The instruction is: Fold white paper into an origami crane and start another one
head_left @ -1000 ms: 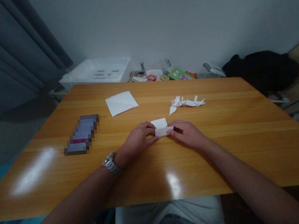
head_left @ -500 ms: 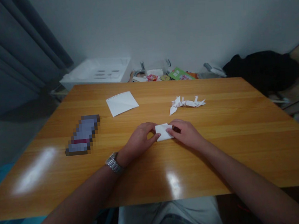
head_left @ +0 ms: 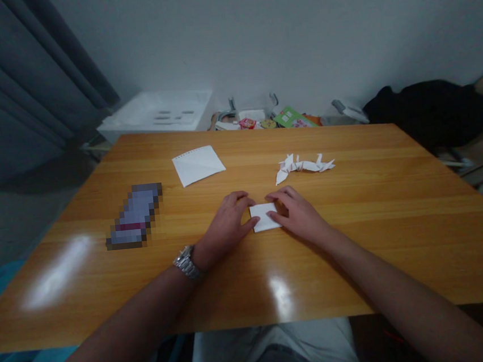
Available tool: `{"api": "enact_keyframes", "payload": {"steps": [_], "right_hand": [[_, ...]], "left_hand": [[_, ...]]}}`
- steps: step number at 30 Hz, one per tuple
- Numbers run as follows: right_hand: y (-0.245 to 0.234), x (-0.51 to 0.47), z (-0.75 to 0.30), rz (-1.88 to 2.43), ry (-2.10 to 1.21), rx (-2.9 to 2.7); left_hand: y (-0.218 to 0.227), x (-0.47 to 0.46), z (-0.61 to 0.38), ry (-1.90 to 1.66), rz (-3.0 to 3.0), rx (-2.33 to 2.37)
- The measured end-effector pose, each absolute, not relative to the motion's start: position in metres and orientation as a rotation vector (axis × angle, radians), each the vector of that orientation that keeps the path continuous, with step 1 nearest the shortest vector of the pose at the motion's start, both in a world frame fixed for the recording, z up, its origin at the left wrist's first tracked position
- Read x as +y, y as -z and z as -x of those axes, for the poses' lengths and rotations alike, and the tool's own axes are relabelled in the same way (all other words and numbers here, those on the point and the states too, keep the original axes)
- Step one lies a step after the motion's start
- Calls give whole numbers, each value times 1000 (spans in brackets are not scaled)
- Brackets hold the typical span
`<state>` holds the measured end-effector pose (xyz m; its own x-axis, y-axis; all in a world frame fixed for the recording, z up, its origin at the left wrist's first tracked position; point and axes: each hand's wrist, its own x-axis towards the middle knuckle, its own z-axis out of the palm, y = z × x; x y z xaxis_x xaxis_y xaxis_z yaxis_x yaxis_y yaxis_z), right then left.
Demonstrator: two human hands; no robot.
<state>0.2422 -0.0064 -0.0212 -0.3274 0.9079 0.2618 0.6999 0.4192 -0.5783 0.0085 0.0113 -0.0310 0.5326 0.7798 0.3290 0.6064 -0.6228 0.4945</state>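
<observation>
A small folded piece of white paper (head_left: 264, 218) lies on the wooden table between my two hands. My left hand (head_left: 233, 219), with a silver watch (head_left: 186, 262) on its wrist, has its thumb at the paper's left edge and its fingers curved behind the upper left corner. On the other side, my right hand (head_left: 296, 212) grips the right end, thumb on top and fingers curled at the far edge. Farther back on the right rests a folded white paper figure (head_left: 304, 166) with pointed ends. A flat white sheet (head_left: 199, 165) with a perforated edge lies at the back left.
A pixelated phone-like object (head_left: 134, 216) lies on the left of the wooden table (head_left: 360, 260). Beyond the far edge are a white foam tray (head_left: 162, 112), a green booklet (head_left: 293, 117) and dark cloth (head_left: 426, 106). A grey curtain (head_left: 23, 88) hangs at left.
The folded paper now lies flatter, and its raised upper edge is down. My left fingers have lifted slightly from its far corner. The view has shifted a little.
</observation>
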Motion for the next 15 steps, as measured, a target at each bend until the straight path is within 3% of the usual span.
{"api": "enact_keyframes", "payload": {"steps": [8,15], "right_hand": [[22,-8,-244,1336,-568,-2106],[12,-11,-243,1300,-634,-2078]], "left_hand": [[21,9,-14,-785,-2400,1121],[11,4,-17,-826,-2008,1102]]}}
